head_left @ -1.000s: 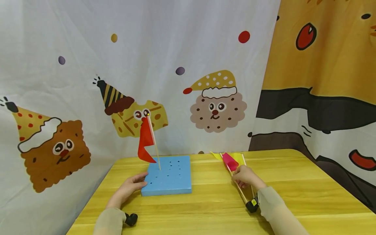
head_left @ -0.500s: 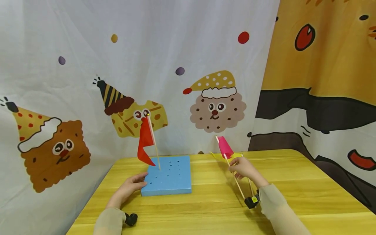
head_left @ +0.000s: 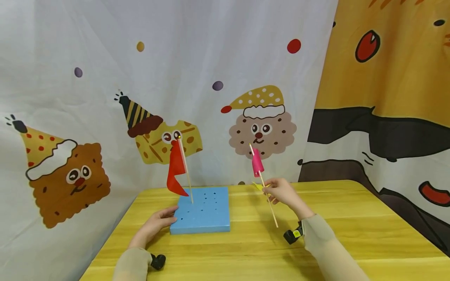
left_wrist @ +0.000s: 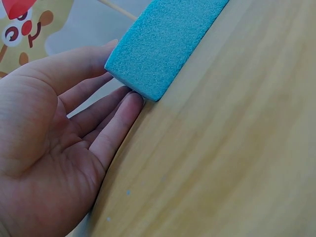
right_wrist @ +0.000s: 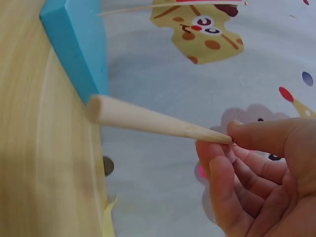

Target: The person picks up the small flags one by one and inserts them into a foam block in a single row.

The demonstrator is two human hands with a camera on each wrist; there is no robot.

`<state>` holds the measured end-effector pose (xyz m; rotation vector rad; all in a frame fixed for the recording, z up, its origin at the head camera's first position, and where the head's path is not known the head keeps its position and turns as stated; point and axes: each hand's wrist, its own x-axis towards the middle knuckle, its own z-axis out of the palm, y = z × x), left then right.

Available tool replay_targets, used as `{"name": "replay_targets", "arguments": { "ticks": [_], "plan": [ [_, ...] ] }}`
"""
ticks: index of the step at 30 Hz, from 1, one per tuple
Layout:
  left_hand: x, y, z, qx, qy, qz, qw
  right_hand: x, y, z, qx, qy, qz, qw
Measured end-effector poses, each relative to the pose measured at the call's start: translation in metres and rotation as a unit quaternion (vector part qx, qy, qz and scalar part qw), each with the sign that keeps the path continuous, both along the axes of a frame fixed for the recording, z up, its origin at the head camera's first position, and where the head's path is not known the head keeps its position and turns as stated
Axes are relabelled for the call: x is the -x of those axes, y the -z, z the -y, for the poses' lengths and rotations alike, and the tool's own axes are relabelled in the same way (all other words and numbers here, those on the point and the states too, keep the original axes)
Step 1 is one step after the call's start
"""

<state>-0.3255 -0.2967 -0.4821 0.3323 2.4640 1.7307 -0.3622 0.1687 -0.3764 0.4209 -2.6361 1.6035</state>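
Note:
A light-blue block [head_left: 200, 224] with several small holes in its top lies on the table. My left hand [head_left: 156, 224] rests against its left side, fingers fairly straight and touching the edge; the left wrist view shows those fingertips on the block's corner [left_wrist: 158, 54]. A red flag [head_left: 175, 168] on a thin stick stands tilted in the block. My right hand [head_left: 281, 193] pinches the stick of a pink flag [head_left: 258, 163] between thumb and fingers, above the table. In the right wrist view the bare end of that stick [right_wrist: 143, 118] points toward the camera.
A yellow flag [head_left: 258, 186] lies on the wooden table [head_left: 246, 253] behind my right hand, mostly hidden. The table's back edge meets a white curtain [head_left: 211, 50] printed with cartoon biscuits and cheese.
My right hand has lifted the pink flag off the table and moved it left, turning it more upright. The yellow flag stays behind. My left hand keeps its place at the block.

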Motion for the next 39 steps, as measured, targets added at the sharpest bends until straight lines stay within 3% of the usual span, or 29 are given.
{"name": "replay_targets", "arguments": {
  "ticks": [4, 10, 27, 31, 39],
  "plan": [
    [-0.001, -0.001, 0.001, -0.002, 0.000, -0.005, 1.0000, -0.004, -0.009, 0.015, 0.018, -0.012, 0.000, 1.000],
    [-0.002, -0.002, -0.001, 0.007, -0.003, -0.009, 0.9999, 0.006, 0.000, 0.032, 0.040, -0.033, -0.002, 0.999],
    [-0.003, -0.004, -0.001, 0.012, 0.003, -0.011, 0.9999, 0.007, 0.004, 0.066, 0.109, -0.094, 0.032, 0.989],
    [-0.003, -0.005, 0.000, 0.017, 0.008, -0.012, 0.9998, 0.005, 0.004, 0.075, 0.151, -0.105, 0.063, 0.981],
    [-0.002, -0.004, -0.001, 0.014, 0.002, -0.007, 0.9999, 0.004, 0.005, 0.105, 0.234, -0.153, 0.130, 0.951]
  ]
}}
